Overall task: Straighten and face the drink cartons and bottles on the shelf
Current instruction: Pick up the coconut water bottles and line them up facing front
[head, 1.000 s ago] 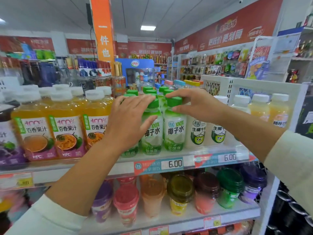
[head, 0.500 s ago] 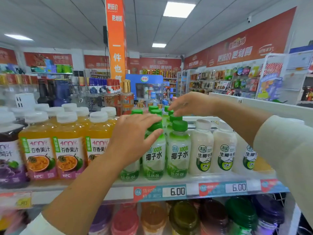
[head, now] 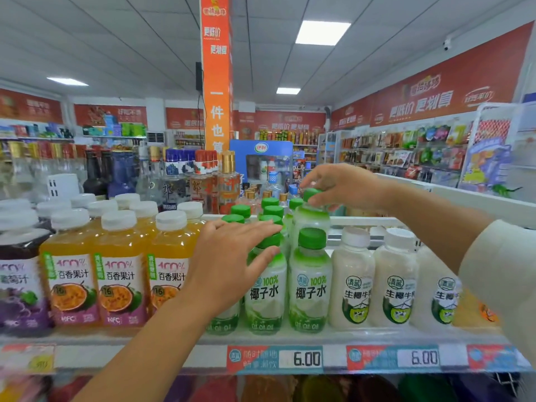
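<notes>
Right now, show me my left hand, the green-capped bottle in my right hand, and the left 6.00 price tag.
left hand (head: 232,265): head view, back of hand.
green-capped bottle (head: 311,220): head view, shoulder below cap.
left 6.00 price tag (head: 304,358): head view, printed digits.

I have one view only, the wide-angle head camera. It stands close before the shelf (head: 81,358), facing it almost level with a slight downward tilt. The shelf's front edge crosses low in my view, the green-capped bottles (head: 310,288) sit centre, and the store ceiling (head: 116,39) fills the top.
</notes>
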### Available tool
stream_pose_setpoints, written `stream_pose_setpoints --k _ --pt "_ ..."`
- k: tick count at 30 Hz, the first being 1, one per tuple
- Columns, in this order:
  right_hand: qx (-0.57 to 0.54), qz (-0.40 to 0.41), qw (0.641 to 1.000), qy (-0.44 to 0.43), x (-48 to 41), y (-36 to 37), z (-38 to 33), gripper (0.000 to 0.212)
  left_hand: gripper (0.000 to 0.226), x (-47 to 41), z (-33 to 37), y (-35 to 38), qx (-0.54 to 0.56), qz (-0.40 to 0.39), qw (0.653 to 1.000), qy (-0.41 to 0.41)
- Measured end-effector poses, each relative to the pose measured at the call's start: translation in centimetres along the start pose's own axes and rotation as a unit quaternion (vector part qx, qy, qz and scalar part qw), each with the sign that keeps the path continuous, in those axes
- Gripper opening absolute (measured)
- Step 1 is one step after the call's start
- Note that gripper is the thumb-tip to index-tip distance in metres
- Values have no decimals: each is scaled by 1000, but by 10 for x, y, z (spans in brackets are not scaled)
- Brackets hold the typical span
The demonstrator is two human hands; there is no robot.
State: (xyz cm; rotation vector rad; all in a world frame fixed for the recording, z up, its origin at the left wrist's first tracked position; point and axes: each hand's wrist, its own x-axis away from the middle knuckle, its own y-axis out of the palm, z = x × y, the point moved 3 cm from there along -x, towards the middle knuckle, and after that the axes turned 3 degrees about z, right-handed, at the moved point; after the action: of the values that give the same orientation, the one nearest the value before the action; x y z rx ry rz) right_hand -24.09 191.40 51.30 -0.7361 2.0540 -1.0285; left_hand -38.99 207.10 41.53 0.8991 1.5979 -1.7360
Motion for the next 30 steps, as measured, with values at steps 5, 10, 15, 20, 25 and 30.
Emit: stream_pose_setpoints --k 5,10,15,20,25,30 --pt "-45 167 984 -45 25 -46 -24 21 48 0 1 -1 -9 -3 1000 5" --pt "-106 324 934 -105 74 -86 -51 15 66 -3 1 -6 19 -31 999 -26" --pt "-179 298 934 -79 127 -76 -53 7 81 20 69 -19 171 -30 984 -27" --pt "-240 231 943 -11 172 -14 -19 3 95 83 134 20 566 -149 788 -191" --pt "-341 229 908 81 203 44 31 5 69 136 171 65 632 -186 687 -307" --pt "-437 222 859 147 230 82 66 3 67 170 203 79 630 -184 662 -362"
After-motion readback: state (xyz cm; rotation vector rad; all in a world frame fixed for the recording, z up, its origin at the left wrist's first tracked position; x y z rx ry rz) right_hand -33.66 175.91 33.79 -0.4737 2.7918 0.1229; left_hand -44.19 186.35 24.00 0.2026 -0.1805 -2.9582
